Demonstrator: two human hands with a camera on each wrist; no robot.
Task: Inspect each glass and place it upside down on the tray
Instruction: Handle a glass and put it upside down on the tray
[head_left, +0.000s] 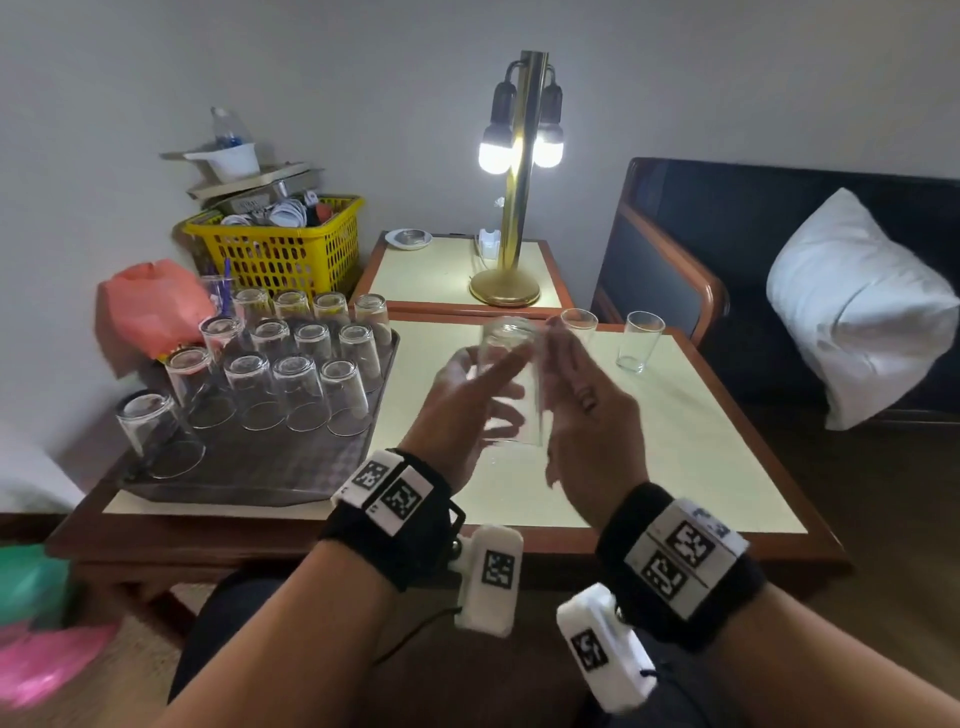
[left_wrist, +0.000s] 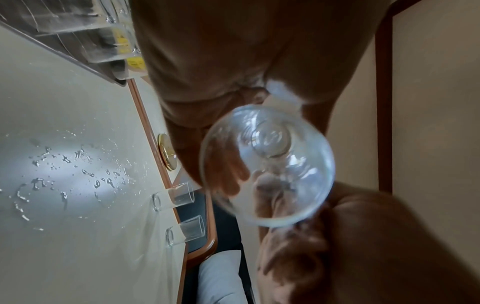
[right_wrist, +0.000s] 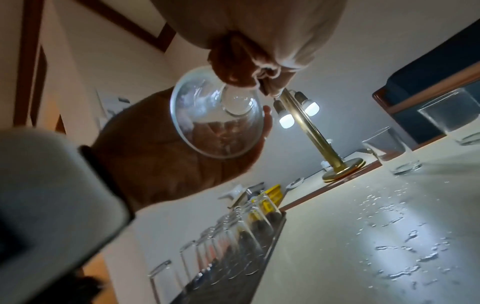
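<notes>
I hold a clear glass (head_left: 511, 374) base up over the middle of the table, between both hands. My left hand (head_left: 462, 400) cups its left side, and my right hand (head_left: 576, 389) grips its right side near the base. The left wrist view looks into the glass's open rim (left_wrist: 267, 164); the right wrist view does too (right_wrist: 218, 119). A dark tray (head_left: 291, 467) at the left carries several glasses (head_left: 301, 389) standing upside down. Two more glasses (head_left: 641, 340) (head_left: 579, 325) stand upright at the table's far right.
Water droplets (left_wrist: 64, 174) lie on the tabletop under my hands. A lit brass lamp (head_left: 519, 208) stands on the side table behind. A yellow basket (head_left: 280, 249) and a pink bag (head_left: 150, 306) sit behind the tray. An armchair with a white pillow (head_left: 857, 306) is at the right.
</notes>
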